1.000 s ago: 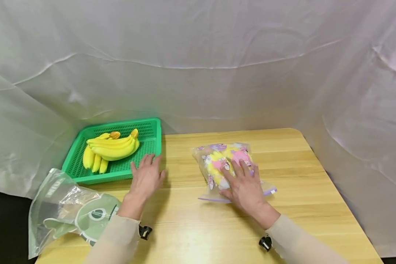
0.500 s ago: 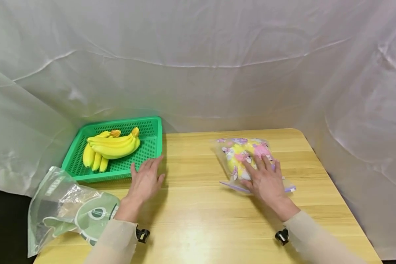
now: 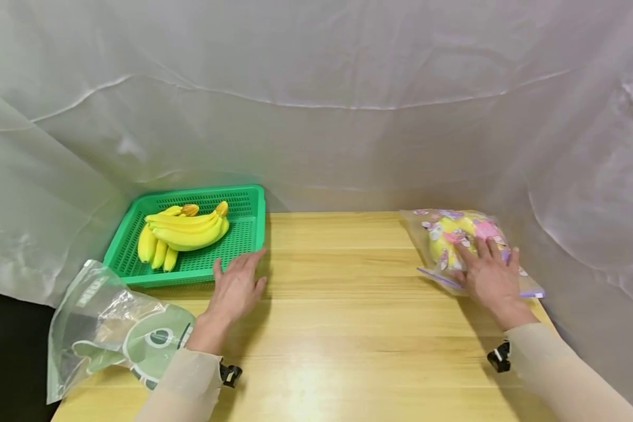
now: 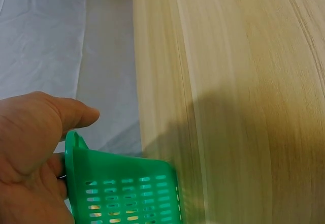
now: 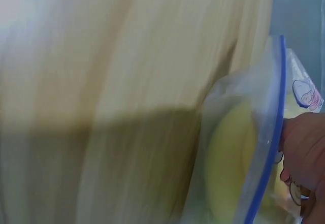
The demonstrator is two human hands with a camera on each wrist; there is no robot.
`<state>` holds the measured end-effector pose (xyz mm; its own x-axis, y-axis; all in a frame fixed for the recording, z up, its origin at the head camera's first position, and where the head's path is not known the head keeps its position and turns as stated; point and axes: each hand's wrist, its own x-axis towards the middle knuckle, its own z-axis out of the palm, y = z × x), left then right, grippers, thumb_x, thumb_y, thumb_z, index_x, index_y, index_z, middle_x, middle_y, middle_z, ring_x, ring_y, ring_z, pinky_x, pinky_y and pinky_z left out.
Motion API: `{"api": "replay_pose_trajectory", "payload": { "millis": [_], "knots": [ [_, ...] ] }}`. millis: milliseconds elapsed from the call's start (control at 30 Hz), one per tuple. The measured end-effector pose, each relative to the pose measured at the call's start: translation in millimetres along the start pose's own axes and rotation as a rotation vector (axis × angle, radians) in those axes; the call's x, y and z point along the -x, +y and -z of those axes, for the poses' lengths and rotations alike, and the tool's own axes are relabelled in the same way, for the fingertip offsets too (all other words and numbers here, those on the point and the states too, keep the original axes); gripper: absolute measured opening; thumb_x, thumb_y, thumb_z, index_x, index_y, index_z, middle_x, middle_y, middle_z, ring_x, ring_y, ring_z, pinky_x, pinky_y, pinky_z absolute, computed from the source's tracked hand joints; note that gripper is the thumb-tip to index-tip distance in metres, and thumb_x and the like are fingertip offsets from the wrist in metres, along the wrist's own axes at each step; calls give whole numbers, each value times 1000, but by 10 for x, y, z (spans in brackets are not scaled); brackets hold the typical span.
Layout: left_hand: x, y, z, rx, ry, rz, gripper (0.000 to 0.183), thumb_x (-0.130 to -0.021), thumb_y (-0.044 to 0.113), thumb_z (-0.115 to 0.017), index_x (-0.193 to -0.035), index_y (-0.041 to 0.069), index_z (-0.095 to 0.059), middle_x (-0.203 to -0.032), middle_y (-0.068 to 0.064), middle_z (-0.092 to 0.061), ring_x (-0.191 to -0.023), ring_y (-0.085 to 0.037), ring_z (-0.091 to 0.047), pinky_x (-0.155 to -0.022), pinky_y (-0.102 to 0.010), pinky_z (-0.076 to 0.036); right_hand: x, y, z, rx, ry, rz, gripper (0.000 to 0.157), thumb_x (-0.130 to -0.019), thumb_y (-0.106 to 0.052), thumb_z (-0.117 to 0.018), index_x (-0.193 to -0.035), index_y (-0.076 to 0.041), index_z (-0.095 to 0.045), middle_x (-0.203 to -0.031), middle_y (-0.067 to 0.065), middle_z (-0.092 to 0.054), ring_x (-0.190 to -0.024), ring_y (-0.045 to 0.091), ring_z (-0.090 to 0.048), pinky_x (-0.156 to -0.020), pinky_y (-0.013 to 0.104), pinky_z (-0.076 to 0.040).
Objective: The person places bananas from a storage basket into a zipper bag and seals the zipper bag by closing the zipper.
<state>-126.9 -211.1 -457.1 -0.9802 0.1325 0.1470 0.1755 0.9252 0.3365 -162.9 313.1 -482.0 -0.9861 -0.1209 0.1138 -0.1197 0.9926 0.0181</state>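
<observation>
A printed zip bag (image 3: 448,240) with a purple zip edge lies at the table's far right, yellow and pink showing through it. My right hand (image 3: 490,278) rests on it with fingers extended and spread. In the right wrist view a rounded yellow form shows inside the bag (image 5: 228,168); only part of my right hand (image 5: 307,155) is visible. My left hand (image 3: 234,293) lies relaxed at the front right rim of the green basket (image 3: 260,228). The left wrist view has its fingers partly hidden behind the basket rim (image 4: 70,168). Bananas (image 3: 190,231) lie in the basket.
A clear bag with a green cartoon print (image 3: 153,340) lies at the front left, beside the left forearm and overhanging the table edge. Grey cloth (image 3: 316,146) hangs behind and along both sides of the wooden table (image 3: 337,328).
My right hand has slid the printed zip bag to the right, from mid-table to near the far right corner. My left hand has stayed by the basket.
</observation>
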Motion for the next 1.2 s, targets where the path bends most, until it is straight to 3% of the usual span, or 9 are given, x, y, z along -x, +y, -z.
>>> {"api": "replay_pose_trajectory", "payload": {
  "millis": [167,500,833,1200],
  "knots": [
    [9,-6,13,-5,3,6,66,-92,25,-66,-150,22,-36,-146,-8,-49,-137,-32,-41,-112,-69,-4,-73,110,0,-10,-3,-45,69,-88,-37,-67,-148,-23,-36,-154,27,-23,-142,52,-15,-101,81,6],
    [35,-27,42,2,18,14,64,-91,25,-66,-149,22,-38,-146,-8,-50,-136,-31,-42,-112,-70,-5,-210,28,-81,-61,22,-90,69,-90,-32,-65,-149,-20,-32,-155,29,-17,-144,54,-7,-101,77,17],
    [-18,-1,31,-7,16,-8,67,-90,24,-67,-150,23,-37,-147,-6,-49,-137,-31,-42,-113,-68,-6,-212,180,-159,-43,18,-81,74,-94,-48,-57,-154,-22,-22,-157,29,-14,-143,54,-4,-100,77,18],
    [-15,-23,44,6,-31,-16,69,-91,27,-66,-152,24,-32,-150,-6,-46,-141,-30,-37,-115,-66,-2,-263,198,-226,-71,25,-84,77,-94,-51,-55,-155,-20,-20,-158,29,-9,-145,53,3,-99,76,22]
  ]
}}
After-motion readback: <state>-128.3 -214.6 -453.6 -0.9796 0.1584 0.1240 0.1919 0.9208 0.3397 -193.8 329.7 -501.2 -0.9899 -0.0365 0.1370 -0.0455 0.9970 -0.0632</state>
